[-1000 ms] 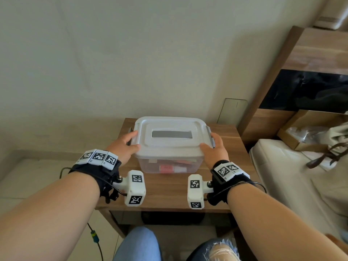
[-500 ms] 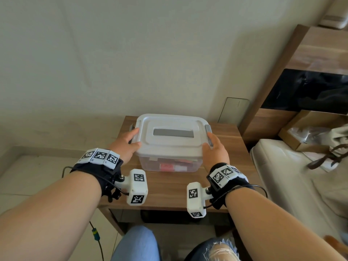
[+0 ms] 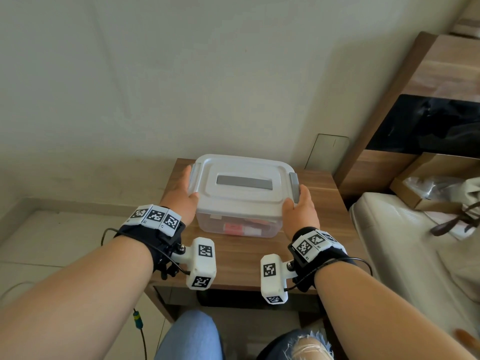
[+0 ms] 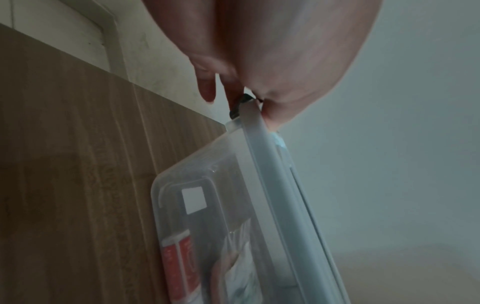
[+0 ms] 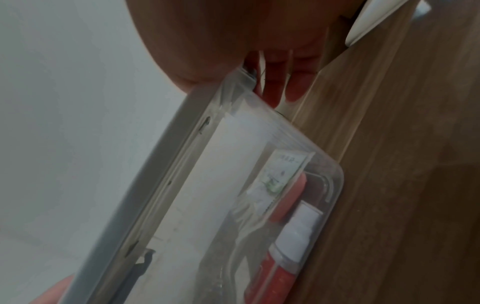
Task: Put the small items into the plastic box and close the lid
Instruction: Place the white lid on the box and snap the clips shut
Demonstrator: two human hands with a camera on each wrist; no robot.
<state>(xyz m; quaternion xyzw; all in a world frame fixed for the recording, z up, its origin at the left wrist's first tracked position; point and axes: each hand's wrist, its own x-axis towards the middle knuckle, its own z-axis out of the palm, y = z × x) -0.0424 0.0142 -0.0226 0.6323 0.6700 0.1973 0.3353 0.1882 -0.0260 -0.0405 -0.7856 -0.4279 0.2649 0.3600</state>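
Change: over the last second the box has slid toward the far edge of the desk, both hands travelling with it; the right hand now sits at the side latch, not the front corner.
Desk: brown wood-grain desk (image 3: 249,255) against a pale wall, carrying the box.
Box: clear rectangular plastic box (image 3: 237,223), set toward the back of the desk.
Lid: white plastic lid with grey centre handle (image 3: 242,181) lies flat on the rim, apparently seated.
Contents: small items (image 3: 235,227) inside, a red-and-white tube among them.
Left hand: left hand (image 3: 181,196) grasps the left end, thumb on the lid, fingers around the latch side.
Right hand: right hand (image 3: 301,207) grasps the right end at the grey latch (image 3: 294,183).
Step, judged: snapping the latches. Press both ends evenly, thumbs steadying the lid, so the box does not skid.
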